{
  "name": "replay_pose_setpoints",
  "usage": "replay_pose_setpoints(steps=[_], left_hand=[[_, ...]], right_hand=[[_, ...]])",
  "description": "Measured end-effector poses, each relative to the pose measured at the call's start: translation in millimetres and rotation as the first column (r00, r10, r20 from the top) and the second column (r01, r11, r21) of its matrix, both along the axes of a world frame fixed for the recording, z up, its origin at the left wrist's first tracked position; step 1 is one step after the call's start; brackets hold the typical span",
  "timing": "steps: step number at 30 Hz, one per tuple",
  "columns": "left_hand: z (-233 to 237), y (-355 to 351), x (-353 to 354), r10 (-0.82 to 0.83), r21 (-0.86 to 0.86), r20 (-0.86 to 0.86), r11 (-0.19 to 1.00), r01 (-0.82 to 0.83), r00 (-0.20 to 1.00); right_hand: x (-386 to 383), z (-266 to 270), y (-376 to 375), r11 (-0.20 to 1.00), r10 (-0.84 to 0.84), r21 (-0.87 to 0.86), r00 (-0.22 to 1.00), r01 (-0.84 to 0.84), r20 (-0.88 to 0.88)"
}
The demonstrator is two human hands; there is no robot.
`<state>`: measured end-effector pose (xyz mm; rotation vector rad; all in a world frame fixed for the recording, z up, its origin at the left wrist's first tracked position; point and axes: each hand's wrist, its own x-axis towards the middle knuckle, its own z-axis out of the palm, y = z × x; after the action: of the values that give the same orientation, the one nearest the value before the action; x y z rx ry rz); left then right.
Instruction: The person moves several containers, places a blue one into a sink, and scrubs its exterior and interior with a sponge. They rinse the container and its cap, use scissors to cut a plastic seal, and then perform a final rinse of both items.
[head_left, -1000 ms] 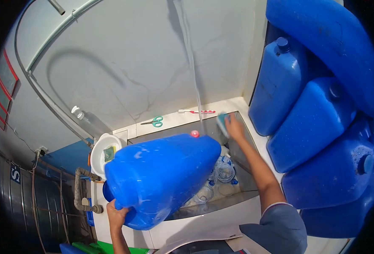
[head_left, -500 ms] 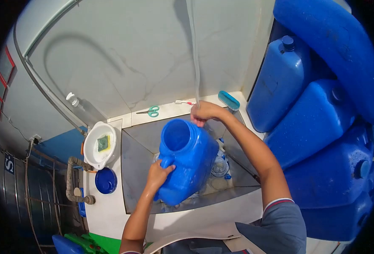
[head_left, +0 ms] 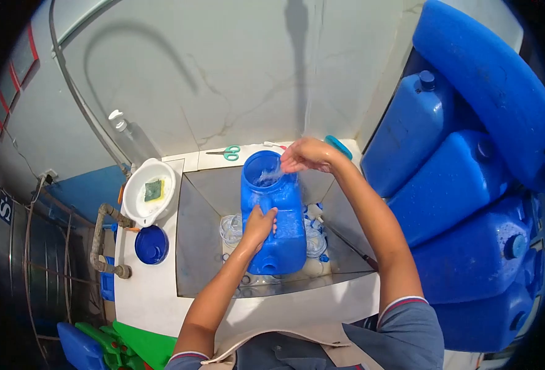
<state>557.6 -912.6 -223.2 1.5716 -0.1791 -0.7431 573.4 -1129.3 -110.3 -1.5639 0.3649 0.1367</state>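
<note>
A wide-mouthed blue jug (head_left: 284, 231) is tilted over the grey sink (head_left: 201, 265), its uncapped opening facing up and away from me. My left hand (head_left: 259, 229) is wrapped round the handle on its upper side. Just right of the opening is my right hand (head_left: 307, 154), palm partly turned, fingers stretched towards the mouth and holding nothing. Splashing water (head_left: 269, 177) shows between those fingers and the inside of the jug. Beneath the jug, coiled clear tubing (head_left: 315, 239) and small blue parts lie in the sink, partly hidden.
Large blue containers (head_left: 463, 240) are stacked at the right. Along the back ledge lie scissors (head_left: 228, 153), a toothbrush (head_left: 273, 145) and a teal brush (head_left: 339, 147). At left stand a white basin (head_left: 150, 213) with a sponge (head_left: 154, 190), a blue lid (head_left: 151, 245) and a clear bottle (head_left: 134, 137).
The jug has turned more upright in view, its base swinging towards me. My right hand has opened from the thin water stream beside the rim, and water now splashes into the mouth.
</note>
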Motion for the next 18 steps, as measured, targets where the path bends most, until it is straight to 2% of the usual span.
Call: replay_pose_setpoints(steps=[2,4,5,6,7,8,9,10,12,13,14,15,16,18], left_hand=[[0.1,-1.5,2.3,-0.019,-0.020,0.009,1.000,0.019,1.000],[2.9,-4.5,2.9,-0.092,0.057,0.100,0.995,0.087,0.991],[-0.1,-5.3,5.1,-0.089,0.052,0.100,0.995,0.084,0.991],[-3.1,-5.6,8.1,-0.150,0.121,0.197,0.984,0.128,0.969],[-6.1,-5.5,11.0,-0.216,0.194,0.287,0.967,0.164,0.933],[-10.9,-5.6,12.5,-0.212,0.192,0.286,0.968,0.161,0.934],[-15.9,-5.9,13.3,-0.226,0.249,0.431,0.960,0.126,0.874],[-20.3,-6.1,15.2,-0.245,0.300,0.564,0.951,0.080,0.789],[-6.4,-0.4,11.5,-0.295,0.330,0.556,0.936,0.119,0.777],[3.0,3.0,9.2,-0.348,0.362,0.547,0.918,0.159,0.762],[8.5,5.5,7.7,-0.348,0.361,0.548,0.919,0.160,0.760],[13.2,8.7,6.4,-0.392,0.402,0.574,0.900,0.170,0.719],[15.0,11.5,6.4,-0.436,0.444,0.594,0.879,0.177,0.675],[13.7,15.9,8.2,-0.475,0.463,0.601,0.863,0.204,0.643]], right_hand=[[-0.4,7.8,1.5,0.990,-0.020,0.137,0.999,0.015,0.034],[1.4,15.8,3.4,0.988,-0.045,0.148,0.999,0.041,0.020],[1.7,14.0,6.8,0.992,0.045,0.118,0.999,-0.045,0.000],[2.4,12.6,9.6,0.987,0.134,0.092,0.991,-0.131,-0.022],[4.1,13.4,9.9,0.987,0.136,0.091,0.990,-0.134,-0.021],[5.1,15.1,8.8,0.996,0.032,0.085,0.999,-0.033,0.012],[5.1,16.2,7.6,0.994,-0.072,0.082,0.996,0.068,0.044],[4.9,16.9,7.1,0.995,-0.069,0.078,0.997,0.066,0.044],[5.5,13.1,4.3,0.982,0.160,-0.095,0.985,-0.165,-0.059],[7.8,10.8,1.9,0.982,0.159,-0.095,0.986,-0.164,-0.057],[10.7,9.8,-0.9,0.991,0.083,-0.103,0.996,-0.084,-0.016],[12.1,8.4,-4.0,0.994,0.006,-0.107,1.000,-0.003,0.023],[12.1,6.2,-7.1,0.994,0.006,-0.107,1.000,-0.003,0.023],[9.8,8.4,-6.5,0.921,0.162,-0.348,0.984,-0.178,-0.075]])
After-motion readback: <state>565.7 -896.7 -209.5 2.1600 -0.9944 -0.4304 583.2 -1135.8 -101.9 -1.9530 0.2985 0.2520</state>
